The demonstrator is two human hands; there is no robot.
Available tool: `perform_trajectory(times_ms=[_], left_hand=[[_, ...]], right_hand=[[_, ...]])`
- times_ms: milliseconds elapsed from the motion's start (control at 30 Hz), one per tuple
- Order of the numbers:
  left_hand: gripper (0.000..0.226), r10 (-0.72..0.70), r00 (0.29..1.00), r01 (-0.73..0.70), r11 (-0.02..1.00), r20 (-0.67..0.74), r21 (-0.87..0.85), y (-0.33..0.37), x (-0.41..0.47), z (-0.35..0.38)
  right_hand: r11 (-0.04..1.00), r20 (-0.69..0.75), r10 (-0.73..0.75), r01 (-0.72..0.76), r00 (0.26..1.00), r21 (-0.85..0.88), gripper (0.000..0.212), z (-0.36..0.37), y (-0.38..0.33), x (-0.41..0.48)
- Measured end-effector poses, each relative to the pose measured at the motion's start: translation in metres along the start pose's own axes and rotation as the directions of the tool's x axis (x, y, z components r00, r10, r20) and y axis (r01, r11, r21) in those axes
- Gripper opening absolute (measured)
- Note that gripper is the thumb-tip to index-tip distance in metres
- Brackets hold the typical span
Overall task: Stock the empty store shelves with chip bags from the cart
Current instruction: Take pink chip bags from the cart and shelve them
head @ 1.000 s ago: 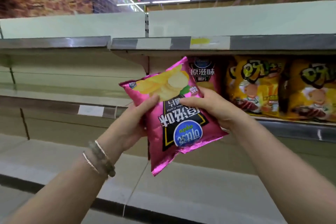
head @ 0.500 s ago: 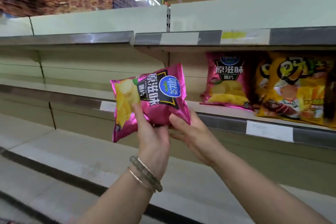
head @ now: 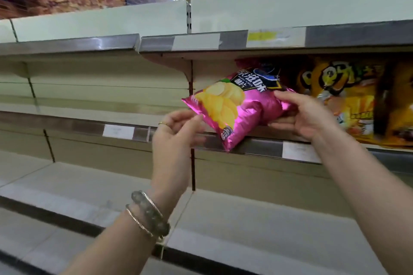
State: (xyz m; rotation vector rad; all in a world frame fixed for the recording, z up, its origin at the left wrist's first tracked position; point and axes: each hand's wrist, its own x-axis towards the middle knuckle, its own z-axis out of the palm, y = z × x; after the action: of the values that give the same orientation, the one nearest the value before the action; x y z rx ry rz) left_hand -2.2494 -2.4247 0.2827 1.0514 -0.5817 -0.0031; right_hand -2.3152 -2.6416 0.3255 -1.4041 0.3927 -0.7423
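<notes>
A pink chip bag (head: 243, 107) with yellow chips printed on it lies tilted over the front edge of the middle shelf (head: 73, 124). My right hand (head: 306, 118) grips its right end, fingers curled round the foil. My left hand (head: 176, 134) is just below the bag's left corner, with loosely bent fingertips at the bag's edge and no clear grip. Another pink bag (head: 243, 62) stands on the shelf behind it, mostly hidden. Yellow chip bags (head: 348, 100) fill the shelf to the right.
The upper shelf (head: 67, 44) runs across above, its price rail close over the bags. The left stretch of the middle shelf holds nothing. A wide bottom shelf (head: 245, 219) lies below my arms. Price tags (head: 118, 130) sit on the rail.
The pink bag has moved right and up onto the middle shelf edge, beside the stocked bags. My right hand now holds its right end; my left hand has slackened its hold.
</notes>
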Motion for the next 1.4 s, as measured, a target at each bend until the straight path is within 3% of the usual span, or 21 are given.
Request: perform_trajectory(times_ms=[100,200,300,367,433,500,633,700,833,967,1067,1133,1267,1333,1400], left_hand=[[0.068,-0.005,0.997,-0.021,0.944,0.080,0.330,-0.017,0.029,0.010],[0.117,-0.017,0.980,-0.124,0.733,0.200,0.668,-0.036,0.054,0.026],[0.123,-0.051,0.955,-0.193,0.642,0.293,0.742,-0.046,0.076,0.039],[0.120,-0.100,0.945,-0.193,0.596,0.310,0.780,-0.052,0.081,0.046],[0.119,-0.138,0.950,-0.172,0.517,0.280,0.839,-0.056,0.079,0.055],[0.119,-0.116,0.958,-0.195,0.407,0.263,0.892,-0.060,0.072,0.065],[0.122,-0.001,0.969,-0.235,0.309,0.248,0.921,-0.067,0.064,0.082],[0.125,0.032,0.965,-0.256,0.308,0.259,0.916,-0.072,0.062,0.089],[0.129,-0.002,0.959,-0.263,0.368,0.284,0.892,-0.076,0.060,0.100],[0.128,0.037,0.957,-0.286,0.284,0.287,0.915,-0.080,0.056,0.101],[0.124,0.031,0.954,-0.293,0.299,0.298,0.908,-0.079,0.055,0.100],[0.120,0.033,0.951,-0.302,0.323,0.308,0.897,-0.077,0.053,0.097],[0.103,0.092,0.954,-0.295,0.463,0.286,0.836,-0.073,0.037,0.084],[0.093,0.184,0.944,-0.329,0.478,0.273,0.815,-0.074,0.023,0.071],[0.084,0.246,0.939,-0.332,0.466,0.241,0.820,-0.075,0.007,0.052]], right_hand=[[0.994,0.016,0.065,-0.063,0.998,-0.085,0.006,-0.017,-0.013,0.012],[0.994,0.020,0.020,-0.018,1.000,-0.103,0.006,-0.021,-0.024,0.027],[0.996,-0.010,-0.021,0.020,1.000,-0.086,0.006,-0.015,-0.030,0.036],[0.993,-0.114,-0.114,0.112,0.987,-0.018,0.011,-0.008,-0.028,0.044],[0.964,-0.249,-0.261,0.264,0.933,-0.023,0.032,0.002,-0.025,0.051],[0.923,-0.303,-0.378,0.329,0.875,-0.200,0.061,0.008,-0.018,0.054],[0.799,-0.184,-0.430,0.277,0.884,-0.535,0.102,0.017,-0.001,0.050],[0.769,-0.192,-0.448,0.268,0.873,-0.580,0.111,0.017,-0.001,0.051],[0.654,-0.144,-0.482,0.245,0.864,-0.716,0.100,0.012,0.001,0.053],[0.558,-0.121,-0.442,0.167,0.889,-0.813,0.088,0.011,0.005,0.047],[0.526,-0.119,-0.475,0.173,0.872,-0.833,0.084,0.013,0.006,0.036],[0.439,-0.086,-0.576,0.219,0.813,-0.871,0.077,0.015,0.009,0.027],[0.261,0.071,-0.791,0.439,0.608,-0.860,0.053,0.028,0.016,0.003],[0.251,0.125,-0.835,0.574,0.535,-0.780,0.046,0.040,0.022,-0.007],[0.285,0.172,-0.838,0.683,0.519,-0.673,0.036,0.057,0.030,-0.017]])
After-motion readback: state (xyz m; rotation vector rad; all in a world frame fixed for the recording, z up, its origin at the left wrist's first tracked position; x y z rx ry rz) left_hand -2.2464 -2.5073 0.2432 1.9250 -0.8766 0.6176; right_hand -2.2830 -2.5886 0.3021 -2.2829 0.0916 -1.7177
